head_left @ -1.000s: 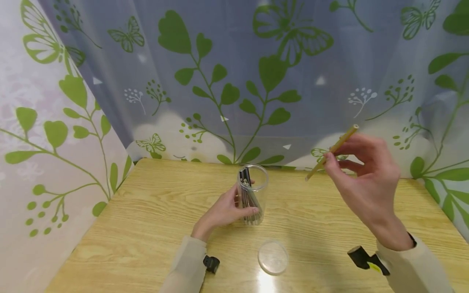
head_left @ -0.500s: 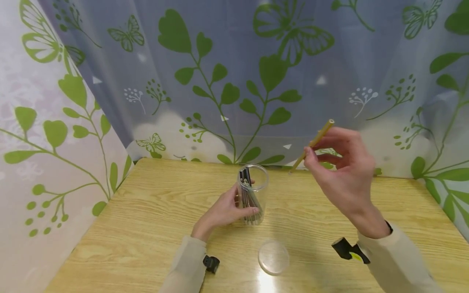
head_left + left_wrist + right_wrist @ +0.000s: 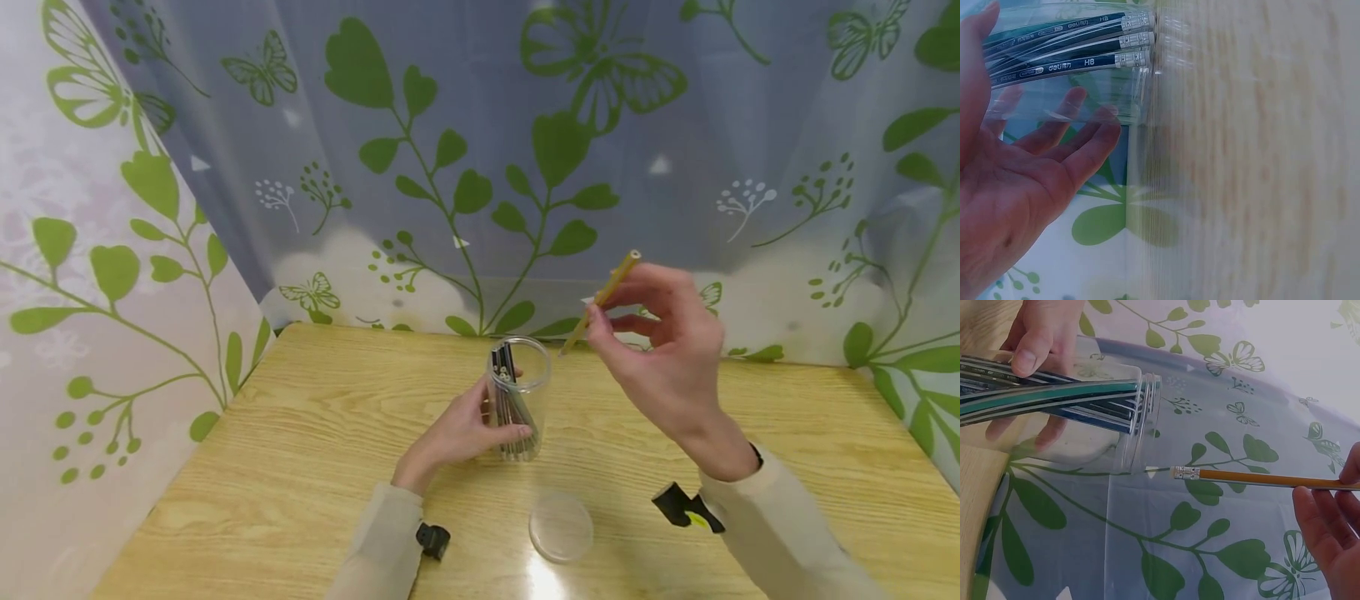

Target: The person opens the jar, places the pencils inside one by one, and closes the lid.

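Note:
My left hand (image 3: 461, 429) grips a clear jar (image 3: 538, 408) that stands upright on the table, thumb and fingers round its side. Several dark pencils (image 3: 1085, 403) lean inside it; the left wrist view shows their silver eraser ends (image 3: 1132, 58) at the jar's bottom. Right of the jar and above the table, my right hand (image 3: 667, 350) pinches a yellow pencil (image 3: 611, 287) between thumb and fingers. The pencil slants, its eraser end low and facing the jar's mouth, apart from it in the right wrist view.
A round clear lid (image 3: 561, 527) lies on the wooden table (image 3: 300, 467) in front of the jar. Behind the table's back edge hangs a curtain (image 3: 465, 167) with green leaves and butterflies. A similar patterned cloth (image 3: 82, 358) borders the left side.
My right hand has moved left with the yellow pencil, bringing its low end close to the jar's rim. The left hand, jar and lid stay in place.

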Demonstrator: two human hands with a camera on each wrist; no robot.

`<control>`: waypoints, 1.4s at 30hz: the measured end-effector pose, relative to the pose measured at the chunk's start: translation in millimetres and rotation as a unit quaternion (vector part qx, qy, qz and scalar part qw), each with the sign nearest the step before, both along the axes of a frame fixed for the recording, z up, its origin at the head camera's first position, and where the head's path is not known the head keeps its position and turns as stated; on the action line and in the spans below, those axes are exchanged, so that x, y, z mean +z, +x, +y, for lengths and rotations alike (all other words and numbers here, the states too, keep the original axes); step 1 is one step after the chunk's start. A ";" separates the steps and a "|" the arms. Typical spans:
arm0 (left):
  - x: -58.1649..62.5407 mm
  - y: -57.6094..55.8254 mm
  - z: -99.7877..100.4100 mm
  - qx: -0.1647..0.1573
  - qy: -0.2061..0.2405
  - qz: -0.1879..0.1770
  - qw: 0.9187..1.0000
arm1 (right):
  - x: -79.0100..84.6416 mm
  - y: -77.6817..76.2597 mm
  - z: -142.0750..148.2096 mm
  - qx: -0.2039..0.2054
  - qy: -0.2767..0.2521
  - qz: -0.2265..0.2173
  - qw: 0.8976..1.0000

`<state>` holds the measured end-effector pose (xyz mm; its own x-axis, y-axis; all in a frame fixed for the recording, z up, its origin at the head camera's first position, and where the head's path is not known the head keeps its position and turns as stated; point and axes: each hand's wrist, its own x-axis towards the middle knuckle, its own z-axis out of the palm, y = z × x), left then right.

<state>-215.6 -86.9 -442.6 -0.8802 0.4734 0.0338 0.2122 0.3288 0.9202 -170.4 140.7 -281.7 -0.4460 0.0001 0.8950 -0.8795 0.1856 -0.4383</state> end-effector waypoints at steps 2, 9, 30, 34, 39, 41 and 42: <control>0.2 0.2 -0.1 0.001 -0.001 0.000 1.000 | -0.8 -0.4 -2.1 0.003 -0.002 -0.002 1.000; 0.4 0.1 -0.7 -0.001 -0.008 0.005 1.000 | -6.6 -4.2 -9.7 0.009 0.010 -0.011 1.000; 1.0 0.6 -0.9 -0.001 -0.009 0.003 1.000 | -36.2 -17.4 -13.7 0.008 0.080 -0.014 0.997; 0.3 0.6 -1.0 -0.002 -0.011 0.002 1.000 | -42.3 -21.2 -14.1 0.006 0.103 -0.011 0.995; 1.0 0.5 -1.1 0.000 -0.014 0.009 1.000 | -48.2 -25.8 -14.9 0.005 0.126 -0.009 0.992; 1.3 0.3 -1.3 0.000 -0.014 0.010 1.000 | -50.8 -27.7 -15.3 0.003 0.131 -0.010 0.991; 1.4 0.3 -1.3 -0.001 -0.013 0.009 1.000 | -52.2 -28.7 -15.4 0.003 0.135 -0.012 0.991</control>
